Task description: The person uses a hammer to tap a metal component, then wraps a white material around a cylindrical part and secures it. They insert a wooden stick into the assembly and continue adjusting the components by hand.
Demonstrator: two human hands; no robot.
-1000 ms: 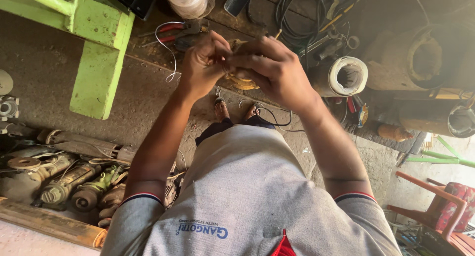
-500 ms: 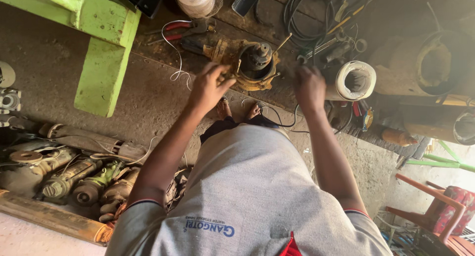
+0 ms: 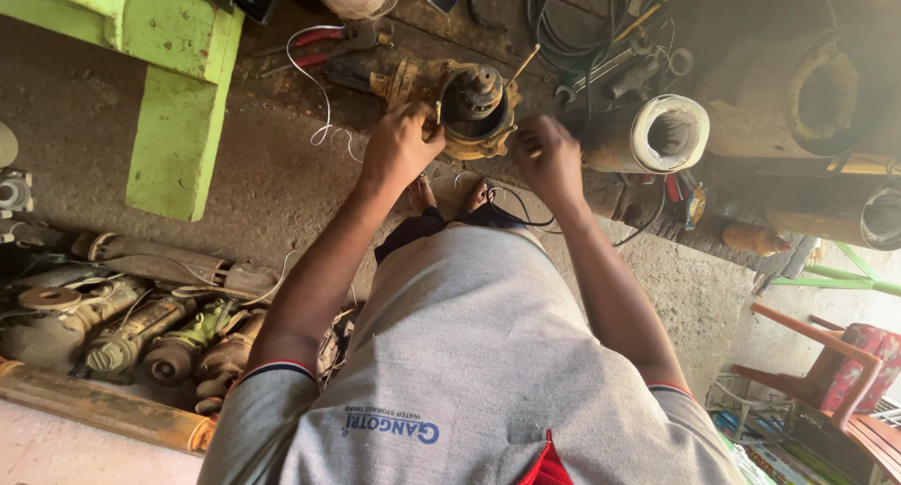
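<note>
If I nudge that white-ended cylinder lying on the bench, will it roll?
Probably. The white-ended cylinder lies on its side, so its round body could roll. It looks hollow, with an open end, so it may be lighter than its bulk suggests. Tools crowded around it might stop it soon.

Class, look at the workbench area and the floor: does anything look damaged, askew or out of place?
Yes. The motor housing between the left hand and right hand is rusty and opened up. Worn motors lie heaped on the floor, and white wire trails loose.
</note>
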